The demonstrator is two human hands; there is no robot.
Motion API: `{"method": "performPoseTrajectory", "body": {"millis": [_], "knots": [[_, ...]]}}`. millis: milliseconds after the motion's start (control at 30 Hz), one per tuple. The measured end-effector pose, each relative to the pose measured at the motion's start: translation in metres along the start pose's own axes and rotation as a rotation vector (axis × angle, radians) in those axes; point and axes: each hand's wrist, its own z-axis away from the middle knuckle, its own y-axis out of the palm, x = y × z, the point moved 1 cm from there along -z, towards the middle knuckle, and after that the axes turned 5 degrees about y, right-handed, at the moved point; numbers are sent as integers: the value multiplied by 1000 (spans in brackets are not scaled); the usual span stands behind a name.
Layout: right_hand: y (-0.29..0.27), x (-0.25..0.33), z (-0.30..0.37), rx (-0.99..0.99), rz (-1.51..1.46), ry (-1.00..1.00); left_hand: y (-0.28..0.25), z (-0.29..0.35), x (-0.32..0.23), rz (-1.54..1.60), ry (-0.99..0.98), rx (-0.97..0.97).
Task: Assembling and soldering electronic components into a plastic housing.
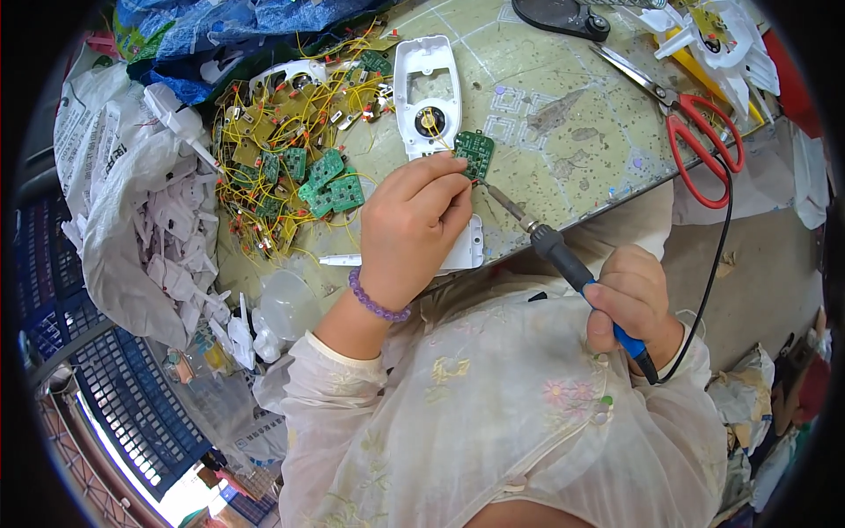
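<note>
My right hand [630, 297] is wrapped round the blue and black handle of a soldering iron [563, 255]. Its metal tip reaches the lower edge of a small green circuit board [475, 152] on the table. With fingers pinched at that board's lower left edge is my left hand [416, 216]; what lies between the fingertips is partly hidden, perhaps a wire. Just beyond, a white plastic housing [428, 75] holds a round black speaker [430, 121] with yellow wire. Another white plastic piece [464, 245] lies partly under my left hand.
A tangle of yellow-wired small boards [282, 150] and loose green boards [333, 187] lies left. White plastic parts [180, 255] fill a bag at far left. Red-handled scissors [691, 123] lie at right, near the iron's black cord [717, 255]. The table edge [607, 207] is close.
</note>
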Motion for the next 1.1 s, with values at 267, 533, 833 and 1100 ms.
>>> {"method": "performPoseTrajectory", "body": {"millis": [267, 533, 833, 1100], "knots": [[3, -5, 2, 0, -4, -72, 0, 1, 0, -6, -2, -2], [5, -4, 2, -2, 12, -107, -1, 0, -1, 1, -4, 7], [4, -4, 2, 8, 12, -98, 1, 0, -2, -6, -16, -22], [1, -2, 4, -2, 22, -83, 0, 0, -2, -6, -14, -23]]}}
